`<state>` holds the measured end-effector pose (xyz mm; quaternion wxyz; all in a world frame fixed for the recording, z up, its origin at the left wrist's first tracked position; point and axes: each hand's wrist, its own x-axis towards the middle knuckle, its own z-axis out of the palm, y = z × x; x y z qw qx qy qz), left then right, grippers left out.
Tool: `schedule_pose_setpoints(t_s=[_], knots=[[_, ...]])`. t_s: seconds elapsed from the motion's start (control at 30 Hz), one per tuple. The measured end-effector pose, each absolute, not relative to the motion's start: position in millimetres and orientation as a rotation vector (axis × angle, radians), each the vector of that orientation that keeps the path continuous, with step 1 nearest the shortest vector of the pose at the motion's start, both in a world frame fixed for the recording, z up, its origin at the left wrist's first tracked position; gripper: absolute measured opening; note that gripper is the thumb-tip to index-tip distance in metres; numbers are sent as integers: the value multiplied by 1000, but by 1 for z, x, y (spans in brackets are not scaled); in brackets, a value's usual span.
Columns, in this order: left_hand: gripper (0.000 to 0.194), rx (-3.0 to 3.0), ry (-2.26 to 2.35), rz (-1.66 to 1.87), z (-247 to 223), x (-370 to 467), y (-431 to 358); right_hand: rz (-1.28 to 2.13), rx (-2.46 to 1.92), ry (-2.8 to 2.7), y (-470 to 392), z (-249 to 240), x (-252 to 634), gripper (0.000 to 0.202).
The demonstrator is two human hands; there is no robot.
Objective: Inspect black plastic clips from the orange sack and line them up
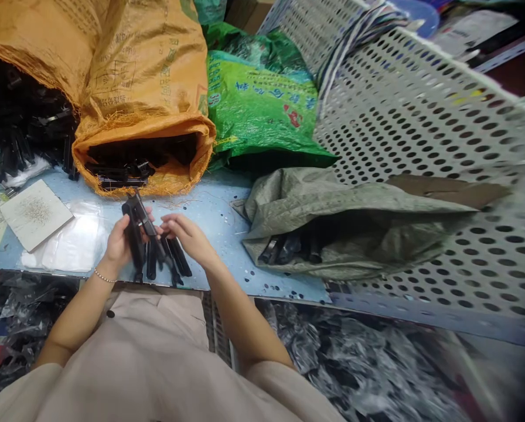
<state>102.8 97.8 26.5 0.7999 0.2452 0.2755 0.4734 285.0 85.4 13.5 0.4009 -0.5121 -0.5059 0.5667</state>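
Black elongated parts (135,237) are gripped in my left hand (118,240), tilted above the blue table, with the thumb resting on one side. My right hand (188,235) is just to the right, its fingers bent near the upper ends of the parts; whether its fingertips pinch anything is too small to tell. Beneath and between both hands, several more black parts (180,258) lie side by side at the table's front edge. Behind the hands, an orange woven sack (146,76) lies with its mouth open, showing black parts inside.
A grey-green sack (297,193) holding dark parts lies to the right, against a perforated white basket (420,105). Behind stands a green sack (262,105). A square white tile (36,215) and clear plastic bags (75,243) lie left. Black parts (25,126) are heaped far left.
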Motion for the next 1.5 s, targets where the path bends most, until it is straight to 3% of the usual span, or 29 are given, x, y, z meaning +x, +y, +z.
schedule_pose_setpoints(t_s=[0.1,0.23,0.4,0.5,0.6,0.93,1.1,1.2,1.3,1.5], knots=[[63,455,583,886,27,92,90,1120,-1246,-1531,105,34,273,30],[66,457,535,744,27,84,87,998,-1185,-1694,116,41,251,28],[46,377,596,695,25,68,93,1127,-1062,-1644,117,30,248,30],[38,348,691,697,19,66,92,981,-1010,-1826,118,30,254,30],[51,412,691,772,19,69,86,837,-994,-1995,119,30,255,31],[37,488,833,991,28,67,100,1201,-1248,-1540,109,8,223,38],[34,496,887,1134,25,60,105,831,-1048,-2189,60,7,222,44],[31,579,917,1154,14,49,103,783,-937,-2413,53,8,223,48],[31,639,1068,1187,-8,40,101,741,-1007,-2460,93,13,224,49],[46,993,1319,1150,-61,74,86,159,-1476,-2265,231,19,198,37]])
